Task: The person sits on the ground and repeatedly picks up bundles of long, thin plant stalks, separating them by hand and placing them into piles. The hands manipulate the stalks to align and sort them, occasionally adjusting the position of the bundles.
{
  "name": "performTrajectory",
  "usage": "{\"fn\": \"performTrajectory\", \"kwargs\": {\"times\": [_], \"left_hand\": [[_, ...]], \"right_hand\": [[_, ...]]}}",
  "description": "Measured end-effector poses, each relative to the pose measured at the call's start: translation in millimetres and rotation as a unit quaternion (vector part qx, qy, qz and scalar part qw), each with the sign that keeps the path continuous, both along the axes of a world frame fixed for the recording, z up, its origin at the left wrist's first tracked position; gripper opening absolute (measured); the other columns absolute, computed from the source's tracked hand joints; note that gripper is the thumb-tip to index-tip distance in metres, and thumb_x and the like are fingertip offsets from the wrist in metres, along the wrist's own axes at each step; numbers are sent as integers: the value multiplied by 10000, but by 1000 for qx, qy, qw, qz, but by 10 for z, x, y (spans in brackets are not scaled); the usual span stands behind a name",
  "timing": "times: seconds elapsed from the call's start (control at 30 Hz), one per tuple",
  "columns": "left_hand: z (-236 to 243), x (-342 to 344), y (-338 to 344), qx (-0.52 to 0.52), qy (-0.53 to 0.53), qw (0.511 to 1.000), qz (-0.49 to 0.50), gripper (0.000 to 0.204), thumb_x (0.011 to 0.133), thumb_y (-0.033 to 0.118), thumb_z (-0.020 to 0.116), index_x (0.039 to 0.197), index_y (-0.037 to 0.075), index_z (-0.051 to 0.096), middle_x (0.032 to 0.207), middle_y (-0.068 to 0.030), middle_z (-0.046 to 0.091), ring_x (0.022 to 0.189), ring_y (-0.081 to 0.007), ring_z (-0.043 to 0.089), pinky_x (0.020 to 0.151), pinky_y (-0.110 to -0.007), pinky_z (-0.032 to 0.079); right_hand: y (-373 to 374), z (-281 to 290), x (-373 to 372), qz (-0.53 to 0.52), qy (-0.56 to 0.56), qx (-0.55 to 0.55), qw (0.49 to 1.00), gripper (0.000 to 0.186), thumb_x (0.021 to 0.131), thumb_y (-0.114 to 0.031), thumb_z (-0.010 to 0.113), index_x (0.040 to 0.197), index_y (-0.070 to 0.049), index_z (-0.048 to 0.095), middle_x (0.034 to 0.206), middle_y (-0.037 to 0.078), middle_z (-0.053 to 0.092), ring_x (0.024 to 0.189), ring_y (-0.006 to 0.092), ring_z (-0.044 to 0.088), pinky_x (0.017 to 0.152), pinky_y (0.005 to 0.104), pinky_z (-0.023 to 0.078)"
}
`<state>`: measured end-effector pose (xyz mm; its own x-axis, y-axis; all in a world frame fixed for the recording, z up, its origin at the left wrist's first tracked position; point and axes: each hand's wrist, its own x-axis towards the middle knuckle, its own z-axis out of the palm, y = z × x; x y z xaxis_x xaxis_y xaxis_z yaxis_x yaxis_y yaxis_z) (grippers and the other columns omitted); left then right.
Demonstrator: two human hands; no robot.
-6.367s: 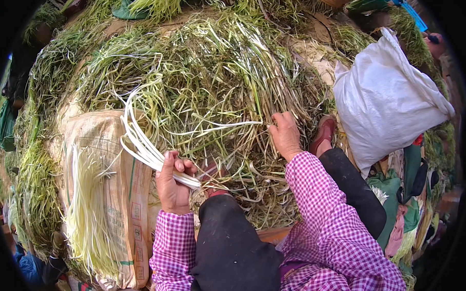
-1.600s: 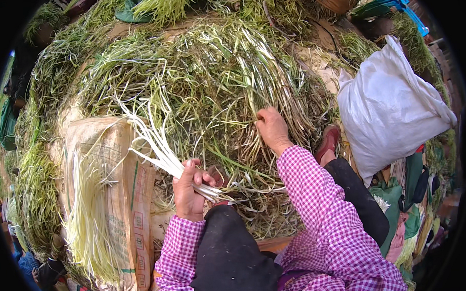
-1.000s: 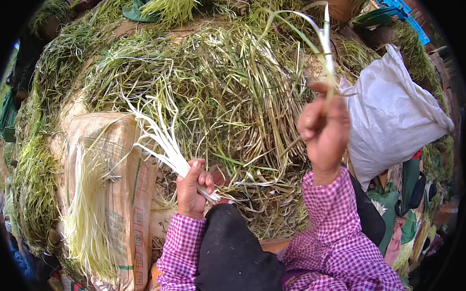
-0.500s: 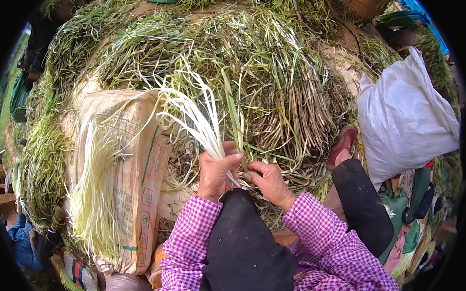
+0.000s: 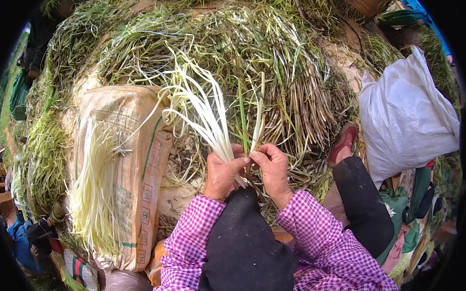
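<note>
A loose bunch of long, white, chive-like stalks (image 5: pixel 214 128) is gripped in my left hand (image 5: pixel 223 175), its tips fanning up and to the left. Close beside it, my right hand (image 5: pixel 273 176) pinches a pale green leaf strip (image 5: pixel 258 125) between thumb and fingertips. A greener blade (image 5: pixel 243 117) stands between the hands; which hand has it, I cannot tell. The thumbs nearly meet over my dark-clad knee (image 5: pixel 244 237). On the tan woven sack (image 5: pixel 138 210) to the left lies a bundle of similar pale yellow-white stalks (image 5: pixel 94 196).
Beyond my hands spreads a heap of untrimmed green stalks (image 5: pixel 308 102) with brownish ends. A full white sack (image 5: pixel 409 119) stands at the right, near my foot in a red shoe (image 5: pixel 343 141). Other people's limbs show at the left edge.
Both hands have shifted slightly right, with the bunch. My right hand has risen and turned upright, and the leaf strip has peeled away to the right of the greener blade.
</note>
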<state>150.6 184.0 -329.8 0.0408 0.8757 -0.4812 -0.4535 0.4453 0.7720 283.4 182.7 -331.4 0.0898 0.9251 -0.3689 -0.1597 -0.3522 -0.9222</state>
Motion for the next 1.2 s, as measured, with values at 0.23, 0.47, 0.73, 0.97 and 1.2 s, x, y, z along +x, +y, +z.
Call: {"fn": "performTrajectory", "kwargs": {"times": [0.23, 0.47, 0.73, 0.97, 1.2], "left_hand": [[-3, -68, -17, 26, -11, 993, 117, 215, 777, -47, 652, 975, -56, 571, 775, -133, 649, 568, -158, 609, 490, -257, 508], [-41, -91, -40, 41, 10, 990, 137, 179, 767, -64, 644, 935, -54, 585, 763, -135, 644, 546, -155, 591, 480, -259, 498], [-15, -112, -25, 40, 13, 996, 74, 203, 769, -52, 640, 968, -65, 600, 779, -127, 658, 561, -127, 585, 481, -240, 483], [50, -68, -24, 3, -24, 999, -38, 217, 771, -35, 663, 982, -48, 613, 787, -99, 659, 595, -128, 604, 492, -236, 488], [78, -18, 72, 20, 5, 999, -40, 209, 780, -25, 663, 984, -58, 628, 800, -108, 670, 599, -135, 622, 498, -243, 505]], "right_hand": [[-176, -285, 255, 24, -15, -34, 999, 91, 886, -83, 607, 828, -21, 575, 710, -19, 550, 630, 46, 486, 580, 207, 413], [-670, -1016, 946, 213, -438, -67, 871, 148, 836, -115, 606, 779, 20, 588, 743, 167, 608, 698, 292, 588, 661, 404, 478], [-451, -773, 984, 480, -566, -177, 646, 151, 856, -123, 614, 872, 23, 649, 790, 181, 653, 724, 306, 642, 712, 443, 509], [319, 26, 447, 186, 146, -53, 970, 251, 931, -205, 567, 1056, 0, 641, 914, 36, 665, 787, 107, 611, 681, 237, 498], [234, 30, 113, 87, 1, 61, 994, 72, 837, -24, 637, 907, -7, 632, 839, 19, 630, 730, 77, 572, 683, 234, 487]]}}
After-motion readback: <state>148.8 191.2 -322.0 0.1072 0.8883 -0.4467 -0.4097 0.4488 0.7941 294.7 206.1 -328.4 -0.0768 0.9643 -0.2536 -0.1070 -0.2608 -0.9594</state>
